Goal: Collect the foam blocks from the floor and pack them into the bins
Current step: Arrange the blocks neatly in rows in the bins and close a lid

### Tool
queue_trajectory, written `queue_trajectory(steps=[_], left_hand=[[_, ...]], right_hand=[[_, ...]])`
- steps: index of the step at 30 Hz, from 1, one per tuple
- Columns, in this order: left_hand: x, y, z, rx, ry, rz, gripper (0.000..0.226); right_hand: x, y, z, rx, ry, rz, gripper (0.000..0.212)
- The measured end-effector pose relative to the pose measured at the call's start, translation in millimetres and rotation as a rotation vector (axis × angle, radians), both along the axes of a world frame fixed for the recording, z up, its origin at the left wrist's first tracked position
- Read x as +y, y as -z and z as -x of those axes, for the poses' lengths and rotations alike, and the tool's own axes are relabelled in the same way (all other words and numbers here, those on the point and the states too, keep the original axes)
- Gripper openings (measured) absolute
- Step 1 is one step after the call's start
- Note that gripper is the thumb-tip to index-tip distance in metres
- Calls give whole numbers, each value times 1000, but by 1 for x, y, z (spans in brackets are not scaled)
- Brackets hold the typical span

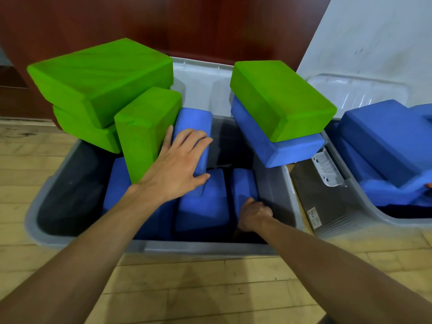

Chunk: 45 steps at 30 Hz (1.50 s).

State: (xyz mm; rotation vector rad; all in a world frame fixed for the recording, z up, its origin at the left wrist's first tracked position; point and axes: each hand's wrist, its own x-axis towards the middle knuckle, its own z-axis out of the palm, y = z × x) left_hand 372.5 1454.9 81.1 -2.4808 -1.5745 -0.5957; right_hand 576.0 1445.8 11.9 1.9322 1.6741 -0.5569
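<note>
My left hand (180, 160) lies with fingers spread and nearly straight across the face of the upright blue block (194, 120) at the middle of the frame, thumb out at the block's near end; it rests there rather than clasps. My right hand (254, 216), lower and right of centre, is curled tight round the near end of the narrow blue block (243, 183), which stands on its edge inside the grey bin (201, 247). Between my two hands the flat blue block (205, 206) sits low in the bin, touching the upright one, and another blue block (117, 181) shows by my left forearm.

Just left of my left hand the leaning green block (145, 132) tilts against the upright blue one. Behind it, upper left of the frame, the big green block (100, 76) lies on the low green block (86, 132), both overhanging the bin's far left corner. On the bin's right rim, upper right of centre, a green top block (280, 97) is stacked on a blue under block (280, 153).

At the right edge of the frame the second bin (385, 216) holds a heap of blue blocks (385, 136). A pale lid (201, 85) stands up behind the grey bin. Both bins stand on the wooden floor (210, 288), with a dark red wall (187, 24) at the top of the frame
</note>
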Motion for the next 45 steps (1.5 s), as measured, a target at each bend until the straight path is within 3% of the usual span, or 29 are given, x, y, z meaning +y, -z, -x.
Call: queue_trajectory(steps=[4, 7, 9, 11, 13, 17, 22, 25, 30, 33, 39, 43, 45], left_hand=[[1, -8, -1, -32, 23, 21, 78], [5, -10, -1, -77, 25, 30, 80], [5, -9, -1, -180, 0, 65, 95], [3, -9, 1, -297, -50, 135, 114], [2, -11, 4, -341, -87, 181, 118], [4, -11, 12, -270, -120, 167, 97], [8, -12, 7, -321, -144, 222, 77], [7, -10, 5, -372, -180, 249, 77], [4, -14, 1, -368, -249, 274, 77], [1, -21, -4, -350, -290, 356, 77], [1, -26, -9, -311, -353, 392, 82], [2, -24, -10, -317, -362, 400, 83], [1, -18, -10, -314, -362, 418, 83]], right_hand=[[-1, -10, 2, -14, 2, 5, 112], [2, -23, 1, -31, -37, -107, 119], [4, -34, 0, 42, -20, -187, 117], [6, -48, -1, 106, 10, -265, 109], [7, -60, -4, 113, 9, -342, 93], [7, -76, -10, 129, -7, -481, 58], [6, -73, -7, 157, -52, -560, 44], [8, -62, -4, 135, -130, -498, 53], [8, -55, 2, 92, -126, -283, 110], [10, -60, -2, 185, -50, -350, 105], [7, -80, -6, 254, -85, -481, 66], [4, -68, -13, 276, -96, -439, 72], [6, -59, -19, 172, -153, -360, 87]])
